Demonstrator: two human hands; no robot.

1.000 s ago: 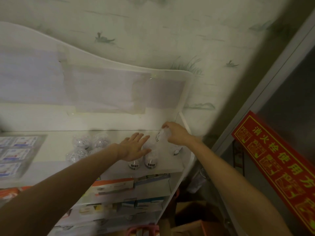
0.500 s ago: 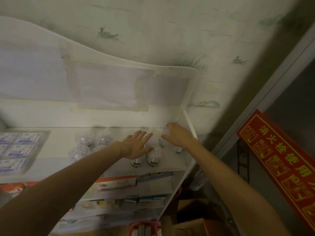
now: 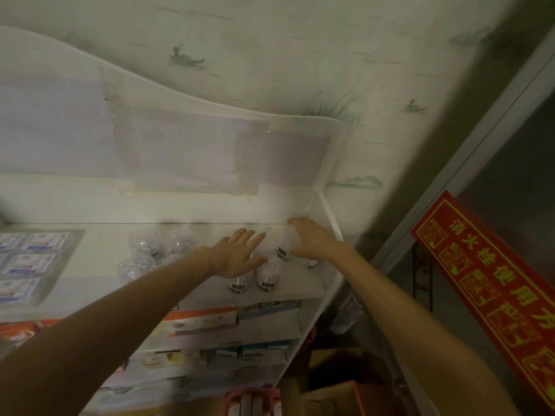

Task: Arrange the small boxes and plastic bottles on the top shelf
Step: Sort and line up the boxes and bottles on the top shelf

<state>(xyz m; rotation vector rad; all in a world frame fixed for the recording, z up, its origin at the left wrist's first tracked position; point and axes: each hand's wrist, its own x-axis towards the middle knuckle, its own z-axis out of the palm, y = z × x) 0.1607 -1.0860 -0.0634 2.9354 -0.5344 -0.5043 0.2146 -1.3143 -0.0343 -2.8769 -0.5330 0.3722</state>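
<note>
Clear plastic bottles (image 3: 267, 276) with dark labels stand in a cluster at the right end of the white top shelf (image 3: 99, 265), close to its side panel. The right hand (image 3: 312, 238) curls its fingers over the top of 1 bottle (image 3: 286, 246) at the far side of that cluster, gripping it. The left hand (image 3: 237, 256) lies flat, fingers extended and slightly spread, palm down over 2 nearer bottles. Left of the hands sit round clear containers (image 3: 156, 244) (their contents are too blurred to make out), and farther left, flat blue-and-white small boxes (image 3: 33, 259). More cartons (image 3: 204, 321) fill the shelf below.
</note>
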